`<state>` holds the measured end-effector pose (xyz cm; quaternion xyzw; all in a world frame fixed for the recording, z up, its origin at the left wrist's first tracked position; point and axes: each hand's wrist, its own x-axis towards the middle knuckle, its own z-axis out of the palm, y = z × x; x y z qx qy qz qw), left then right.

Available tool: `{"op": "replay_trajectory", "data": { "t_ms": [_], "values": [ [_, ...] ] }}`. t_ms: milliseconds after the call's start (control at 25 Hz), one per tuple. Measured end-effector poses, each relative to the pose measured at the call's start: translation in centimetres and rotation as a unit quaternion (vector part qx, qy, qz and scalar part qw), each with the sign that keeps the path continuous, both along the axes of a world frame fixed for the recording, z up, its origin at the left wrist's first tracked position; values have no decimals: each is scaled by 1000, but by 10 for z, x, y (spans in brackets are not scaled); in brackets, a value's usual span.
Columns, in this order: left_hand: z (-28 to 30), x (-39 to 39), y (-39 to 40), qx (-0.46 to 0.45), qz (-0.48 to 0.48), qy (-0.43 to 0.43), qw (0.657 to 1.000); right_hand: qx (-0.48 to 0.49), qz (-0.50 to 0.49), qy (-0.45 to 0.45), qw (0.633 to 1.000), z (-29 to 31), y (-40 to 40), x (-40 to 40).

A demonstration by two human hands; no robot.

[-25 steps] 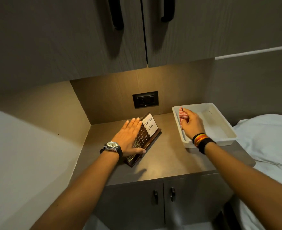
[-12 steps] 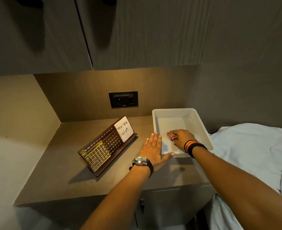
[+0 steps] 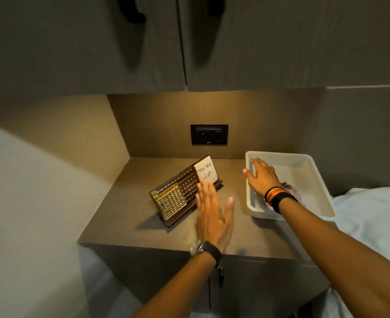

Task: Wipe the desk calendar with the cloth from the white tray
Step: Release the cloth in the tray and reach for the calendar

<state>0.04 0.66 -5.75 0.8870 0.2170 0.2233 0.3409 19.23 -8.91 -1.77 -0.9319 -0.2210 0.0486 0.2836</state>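
Note:
The brown desk calendar (image 3: 175, 198), with gold date tiles and a white "To Do List" note, stands tilted on the cabinet top (image 3: 125, 216). My left hand (image 3: 212, 216) hovers flat and empty just right of the calendar, fingertips overlapping its right part. The white tray (image 3: 322, 180) sits at the right of the top. My right hand (image 3: 261, 177) lies flat over the tray's left wall with fingers stretched out. A reddish cloth (image 3: 289, 187) lies in the tray behind my right wrist, mostly hidden.
A black wall socket (image 3: 209, 134) sits on the back panel. Upper cabinet doors with black handles (image 3: 132, 10) hang overhead. Lower doors (image 3: 246, 294) are below the top. White bedding (image 3: 373, 226) borders the right side, a pale wall the left.
My right hand, closed on the cloth before, is now flat with the cloth lying in the tray. My left hand has moved from beside the tray toward the calendar.

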Motion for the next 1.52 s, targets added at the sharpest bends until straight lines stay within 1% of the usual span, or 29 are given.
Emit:
{"op": "replay_trajectory", "data": {
  "t_ms": [80, 160, 240, 320, 480, 600, 760, 880, 1000, 1120, 1280, 1400, 1440, 1480, 1520],
  "values": [
    [-4, -30, 18, -33, 106, -40, 993, 91, -8, 57, 994, 10, 37, -7],
    [-6, -52, 31, -55, 189, -69, 978, 156, -17, 139, 978, 15, 66, -14],
    [-6, -61, 45, -98, 235, -79, 964, 199, -22, 205, 958, 14, 87, -20],
    [-6, -62, 58, -155, 243, -77, 954, 211, -27, 228, 950, 9, 102, -22],
    [-8, -62, 76, -274, 224, -46, 934, 239, -23, 268, 933, 0, 115, -28],
    [-2, -60, 91, -315, 216, -35, 924, 255, -38, 261, 930, -3, 115, -32],
    [20, -52, 127, -308, 183, -51, 932, 294, -43, 224, 928, 1, 99, -47],
    [38, -38, 153, -306, 167, -42, 936, 320, -61, 213, 921, 3, 84, -63],
    [44, -32, 165, -303, 127, -25, 944, 340, -97, 210, 911, -2, 77, -80],
    [40, -31, 172, -292, 88, -10, 952, 337, -127, 215, 908, -11, 74, -94],
    [32, -30, 179, -305, 53, 19, 951, 342, -150, 217, 902, -15, 74, -100],
    [24, -31, 183, -318, 29, 19, 947, 332, -153, 215, 906, -18, 73, -104],
    [25, -33, 181, -318, 29, 32, 947, 321, -158, 218, 908, -15, 74, -111],
    [23, -35, 181, -304, 23, 43, 951, 312, -166, 218, 910, -13, 73, -115],
    [20, -40, 181, -268, 22, 58, 961, 294, -184, 213, 914, -8, 72, -123]
  ]
}}
